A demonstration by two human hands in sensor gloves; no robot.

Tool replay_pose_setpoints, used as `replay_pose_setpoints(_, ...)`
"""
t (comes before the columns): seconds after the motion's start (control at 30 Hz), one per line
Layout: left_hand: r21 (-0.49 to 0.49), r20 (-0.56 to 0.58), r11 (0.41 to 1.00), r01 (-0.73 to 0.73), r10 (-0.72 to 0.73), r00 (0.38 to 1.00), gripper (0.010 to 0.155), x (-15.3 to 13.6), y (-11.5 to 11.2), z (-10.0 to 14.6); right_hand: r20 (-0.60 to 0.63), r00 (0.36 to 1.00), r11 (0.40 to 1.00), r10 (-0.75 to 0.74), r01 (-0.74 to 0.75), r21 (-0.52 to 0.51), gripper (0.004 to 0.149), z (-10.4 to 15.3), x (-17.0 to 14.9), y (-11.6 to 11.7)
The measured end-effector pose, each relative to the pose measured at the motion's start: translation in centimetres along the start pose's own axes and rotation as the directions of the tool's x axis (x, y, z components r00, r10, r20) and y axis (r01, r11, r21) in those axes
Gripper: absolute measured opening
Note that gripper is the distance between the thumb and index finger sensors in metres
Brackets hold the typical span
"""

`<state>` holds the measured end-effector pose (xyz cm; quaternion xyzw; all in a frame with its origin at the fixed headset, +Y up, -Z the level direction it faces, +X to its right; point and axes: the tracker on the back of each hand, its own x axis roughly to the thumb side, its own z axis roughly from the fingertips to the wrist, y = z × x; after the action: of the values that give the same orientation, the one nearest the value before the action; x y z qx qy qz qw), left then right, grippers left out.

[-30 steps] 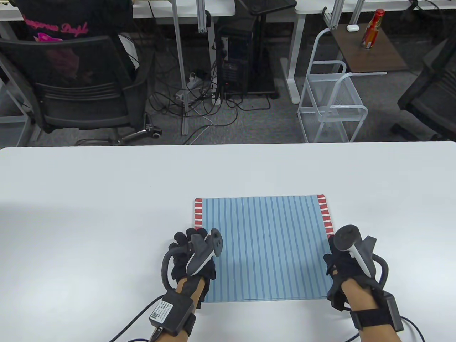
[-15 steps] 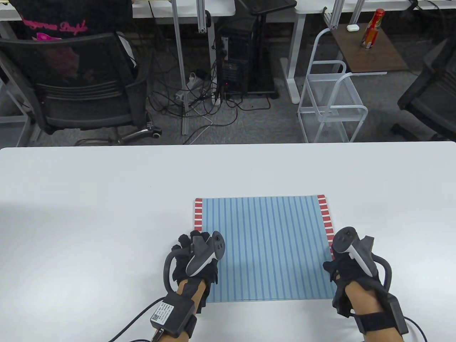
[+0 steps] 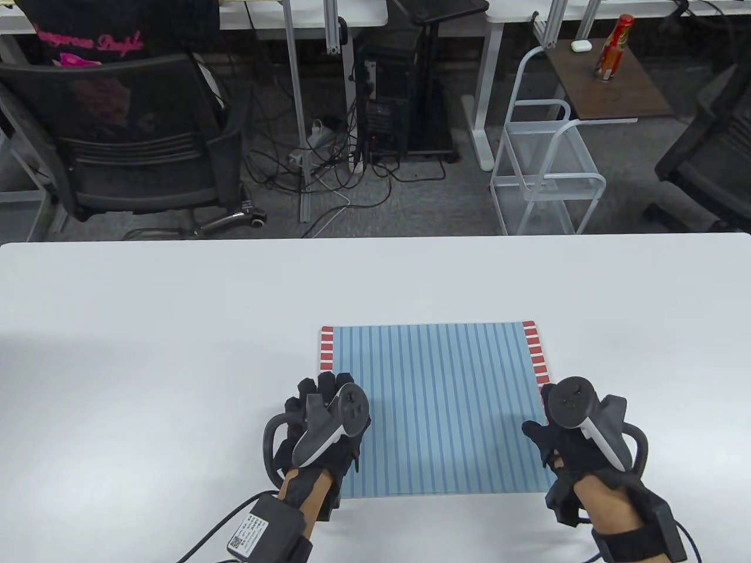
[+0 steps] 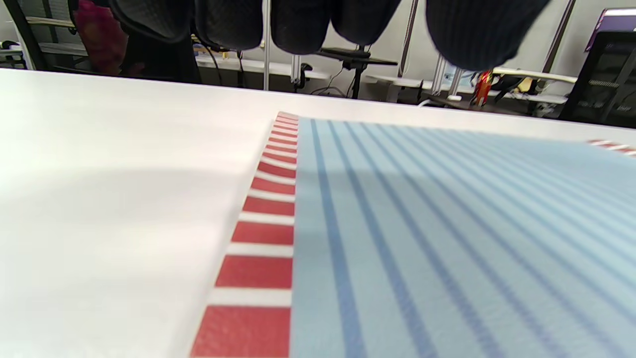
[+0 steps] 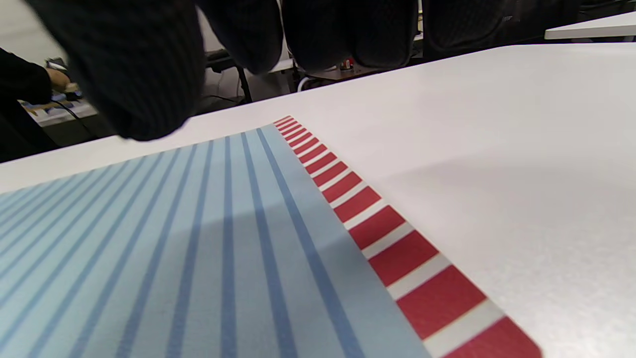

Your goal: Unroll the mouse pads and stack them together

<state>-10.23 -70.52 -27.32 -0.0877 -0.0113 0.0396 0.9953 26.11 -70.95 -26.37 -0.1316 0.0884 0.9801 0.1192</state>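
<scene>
Where white table (image 3: 176, 305) ends: grey carpet (image 3: 410, 199), black chair (image 3: 135, 135), cables (image 3: 328, 158).

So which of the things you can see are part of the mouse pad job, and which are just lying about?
Part of the job:
- blue striped mouse pad, unrolled flat on the white table
- left hand, over the pad's left edge
- right hand, over its right edge

Just lying about:
- office chair
- red bottle on the brown side table
- white wire rack
- computer tower

Office: white desks (image 3: 305, 14), mesh chair (image 3: 129, 135), PC tower (image 3: 384, 99), tangled floor cables (image 3: 328, 164)
</scene>
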Motion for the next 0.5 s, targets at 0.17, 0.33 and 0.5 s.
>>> replay_pose_setpoints(0.17, 0.050, 0.068, 0.998, -0.037, 0.033, 0.997, 0.077, 0.0, 0.6, 1.3, 0.090, 0.995, 0.998, -0.040, 0.044, -0.054, 0.075, 0.5, -0.2, 1.0)
replay_pose_setpoints(0.33, 0.177, 0.140, 0.982, -0.058, 0.033, 0.990, 0.076, -0.4, -0.1, 2.2, 0.179, 0.982, 0.996, -0.054, 0.066, -0.061, 0.077, 0.6, 0.2, 1.8)
replay_pose_setpoints(0.5, 0.125, 0.157, 0.990, -0.063, 0.042, 0.987, 0.079, -0.9, -0.9, 2.0, 0.228, 0.971, 0.997, -0.072, 0.076, -0.010, 0.080, 0.1, 0.4, 2.4)
